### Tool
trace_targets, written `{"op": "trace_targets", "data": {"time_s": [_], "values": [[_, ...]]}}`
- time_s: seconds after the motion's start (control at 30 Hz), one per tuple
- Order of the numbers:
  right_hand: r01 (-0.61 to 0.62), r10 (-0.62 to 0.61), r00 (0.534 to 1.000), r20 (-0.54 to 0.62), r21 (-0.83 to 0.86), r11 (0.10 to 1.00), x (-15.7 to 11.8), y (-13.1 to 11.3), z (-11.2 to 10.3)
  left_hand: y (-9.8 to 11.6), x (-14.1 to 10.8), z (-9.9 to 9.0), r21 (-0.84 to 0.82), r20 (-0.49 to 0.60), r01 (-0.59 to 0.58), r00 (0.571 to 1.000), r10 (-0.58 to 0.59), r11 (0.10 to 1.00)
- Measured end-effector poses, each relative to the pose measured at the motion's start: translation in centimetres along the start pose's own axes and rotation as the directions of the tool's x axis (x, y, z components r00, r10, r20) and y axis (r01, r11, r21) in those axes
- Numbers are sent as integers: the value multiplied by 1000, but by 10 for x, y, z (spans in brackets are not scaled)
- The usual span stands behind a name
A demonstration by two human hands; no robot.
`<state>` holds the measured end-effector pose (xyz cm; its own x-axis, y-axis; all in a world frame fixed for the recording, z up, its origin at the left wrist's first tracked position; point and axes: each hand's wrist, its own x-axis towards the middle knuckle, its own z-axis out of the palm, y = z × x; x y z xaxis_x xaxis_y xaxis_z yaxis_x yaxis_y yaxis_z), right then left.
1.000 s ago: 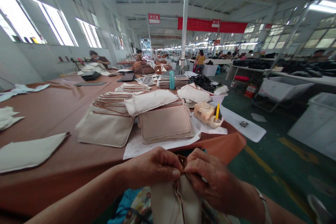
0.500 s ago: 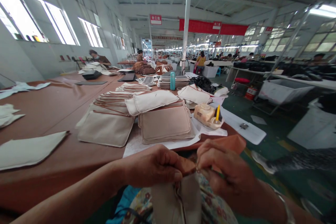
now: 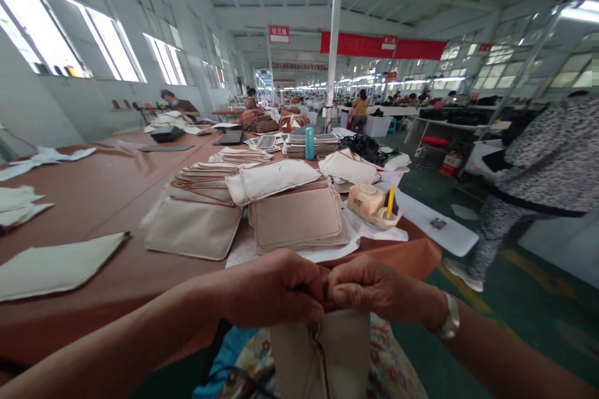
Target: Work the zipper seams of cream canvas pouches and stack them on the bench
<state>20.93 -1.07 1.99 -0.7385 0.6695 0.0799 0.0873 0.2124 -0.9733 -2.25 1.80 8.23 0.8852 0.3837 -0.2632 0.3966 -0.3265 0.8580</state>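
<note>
In the head view, a beige leather-like piece (image 3: 349, 349) hangs over the lap, with a dark brown-edged seam running down its middle. My left hand (image 3: 276, 290) is closed on its top edge, left of the seam's upper end. Close beside it, my right hand (image 3: 372, 287) is closed on the same edge, thumb pressed over curled fingers. The edge between the fingers is mostly hidden. Beyond my hands, a stack of beige panels (image 3: 299, 218) lies on the table, with a lighter pouch-like piece (image 3: 274, 181) on top. To its left spreads a fanned pile of similar pieces (image 3: 194, 227).
A cut-open plastic container (image 3: 367, 202) with a yellow-handled tool (image 3: 390, 199) stands at the table's right edge. Behind the stack is a turquoise bottle (image 3: 309, 143). A single beige piece (image 3: 60, 262) lies on the brown tabletop (image 3: 112, 212). A person (image 3: 538, 168) is on the right.
My right hand has moved left, close to my left hand, and now grips the piece's top edge in a fist. A person in patterned clothes has come into view at the right.
</note>
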Motion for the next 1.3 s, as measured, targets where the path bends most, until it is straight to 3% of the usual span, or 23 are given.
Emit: {"op": "trace_targets", "data": {"time_s": [0.1,0.27,0.33,0.43,0.57,0.8,0.97,1.3], "values": [[26,-26,1000,0,-68,997,-1,-5,2,0,1,1,105,-23,40,999,-38,994],[100,-156,982,-104,-416,904,-1,-12,15,-4,4,14,233,-116,-9,993,37,972],[74,-161,976,-146,-471,879,-2,-8,19,-10,6,18,301,-171,2,984,52,954],[-11,-82,975,-205,-414,910,-4,-2,20,-22,7,17,190,-202,32,979,8,981],[-51,-28,974,-225,-338,940,-9,-1,19,-35,1,3,-115,-52,46,997,-52,992],[-30,-17,979,-204,-225,974,-11,-1,18,-38,-3,1,-236,-74,47,995,-67,971],[-44,31,991,-132,-101,994,-7,0,16,-39,5,9,-212,-39,33,998,-42,977],[-80,91,977,-192,63,995,0,4,19,-30,13,18,-117,-129,51,989,-66,992]]}}
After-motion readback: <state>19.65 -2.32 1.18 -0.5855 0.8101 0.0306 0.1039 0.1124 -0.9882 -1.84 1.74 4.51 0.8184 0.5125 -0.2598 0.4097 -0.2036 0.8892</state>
